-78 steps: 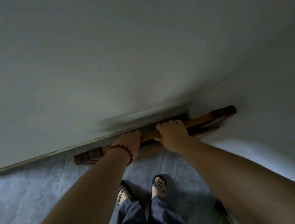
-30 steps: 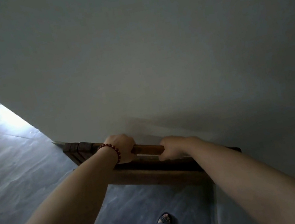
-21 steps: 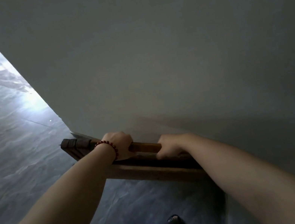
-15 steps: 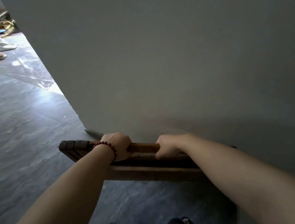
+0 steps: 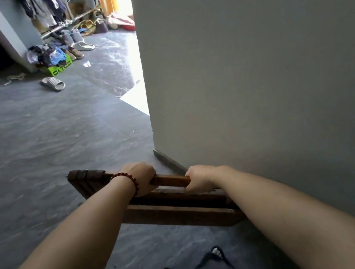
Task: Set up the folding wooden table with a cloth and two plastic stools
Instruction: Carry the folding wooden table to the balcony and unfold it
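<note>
A pale wall (image 5: pixel 255 73) fills everything to the right of your hands and beyond them, and its corner stands just past your left hand (image 5: pixel 141 178). Dark grey floor (image 5: pixel 20 150) spreads out to the left of your hands and beneath them.

The folded table (image 5: pixel 180 212) stands on edge in front of you, held by both your hands. One dark end juts out to the left of your left hand, and the other end passes under your right forearm. You cannot tell whether it touches the floor.

Your left hand is wrapped over the table's top rail (image 5: pixel 170 180). Your right hand (image 5: pixel 199 179) is curled round the same rail just beside it, with a short bare stretch of wood between the two.

Far beyond your left hand, clothes (image 5: pixel 47 5) hang above a row of shoes (image 5: pixel 73 53), with a green box (image 5: pixel 60 68) and a lone slipper (image 5: pixel 53 84) nearer you. A bead bracelet (image 5: pixel 130 180) circles your left wrist.
</note>
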The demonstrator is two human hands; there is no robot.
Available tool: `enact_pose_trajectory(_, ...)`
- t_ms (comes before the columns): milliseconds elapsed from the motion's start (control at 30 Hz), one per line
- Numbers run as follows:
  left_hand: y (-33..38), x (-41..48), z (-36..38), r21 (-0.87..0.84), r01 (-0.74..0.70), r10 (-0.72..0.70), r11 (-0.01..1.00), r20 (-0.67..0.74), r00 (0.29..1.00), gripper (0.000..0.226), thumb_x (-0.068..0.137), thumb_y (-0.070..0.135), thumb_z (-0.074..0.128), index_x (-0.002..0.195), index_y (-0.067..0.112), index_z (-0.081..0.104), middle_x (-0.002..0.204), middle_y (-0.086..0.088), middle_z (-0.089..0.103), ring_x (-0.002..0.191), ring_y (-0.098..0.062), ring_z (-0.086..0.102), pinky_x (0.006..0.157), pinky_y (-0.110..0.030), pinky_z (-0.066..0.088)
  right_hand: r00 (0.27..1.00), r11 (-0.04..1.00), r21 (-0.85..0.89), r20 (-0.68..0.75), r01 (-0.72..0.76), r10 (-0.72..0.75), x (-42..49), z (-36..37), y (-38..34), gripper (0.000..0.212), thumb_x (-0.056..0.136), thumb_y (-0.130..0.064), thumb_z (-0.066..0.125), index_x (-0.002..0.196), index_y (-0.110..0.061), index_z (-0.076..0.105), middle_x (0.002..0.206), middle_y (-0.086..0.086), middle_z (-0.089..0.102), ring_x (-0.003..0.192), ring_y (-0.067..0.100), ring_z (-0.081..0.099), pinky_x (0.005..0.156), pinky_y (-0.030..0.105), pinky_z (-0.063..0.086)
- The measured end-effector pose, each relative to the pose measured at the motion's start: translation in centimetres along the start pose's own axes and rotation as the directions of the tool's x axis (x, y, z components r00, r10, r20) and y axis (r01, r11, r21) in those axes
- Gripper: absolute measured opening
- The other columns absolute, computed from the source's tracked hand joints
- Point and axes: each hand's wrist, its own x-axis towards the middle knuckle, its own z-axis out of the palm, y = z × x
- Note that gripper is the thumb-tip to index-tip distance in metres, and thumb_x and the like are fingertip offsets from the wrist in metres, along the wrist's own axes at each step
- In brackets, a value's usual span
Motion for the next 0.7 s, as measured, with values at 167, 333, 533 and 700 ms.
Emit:
enact_pose_trajectory(167,-5.7,-1.1,0.4,-0.013,0.085,-0.085,0.996,0.009,0.996,0.029,0.093,0.041,0.047,0.103,0.019,0.063,0.101,-0.002,0.065,0.09,-0.023,0.062,0.068,-0.028,0.044,0.997,0.993,-0.098,0.026,0.069,-0.067,4.1,-1.3,-5.1,0.024,0.082,-0.035,0.06,0.096,-0.016,0.066,0.092,0.006,0.064,0.081,0.023,0.061,0.067,0.028,0.048)
enact_pose_trajectory(333,-11.2,-0.3,0.8,-0.042,0.155,-0.155,0.987,0.004,0.988,0.03,0.092,0.045,0.047,0.101,0.021,0.064,0.103,-0.001,0.066,0.096,-0.023,0.063,0.076,-0.031,0.05,0.991,0.983,-0.135,0.07,0.125,-0.116,9.2,-3.2,-8.8,0.019,0.086,-0.035,0.061,0.096,-0.018,0.063,0.095,0.003,0.064,0.086,0.021,0.061,0.073,0.032,0.049)
enact_pose_trajectory(533,-18.5,3.1,-0.8,-0.074,0.218,-0.217,0.973,0.022,0.976,0.031,0.09,0.046,0.05,0.104,0.023,0.065,0.108,-0.001,0.066,0.102,-0.023,0.063,0.082,-0.031,0.051,0.981,0.958,-0.226,0.117,0.176,-0.152,16.1,-8.0,-13.3,0.021,0.086,-0.036,0.061,0.095,-0.017,0.058,0.094,0.005,0.06,0.079,0.022,0.056,0.065,0.028,0.044)
enact_pose_trajectory(700,-24.4,6.8,-3.7,-0.09,0.245,-0.24,0.965,0.06,0.969,0.03,0.091,0.047,0.05,0.104,0.023,0.065,0.107,0.001,0.066,0.101,-0.021,0.062,0.083,-0.033,0.052,0.974,0.956,-0.224,0.163,0.189,-0.154,22.0,-12.9,-16.5,0.021,0.086,-0.036,0.061,0.094,-0.017,0.059,0.09,0.005,0.062,0.077,0.021,0.06,0.059,0.025,0.045)
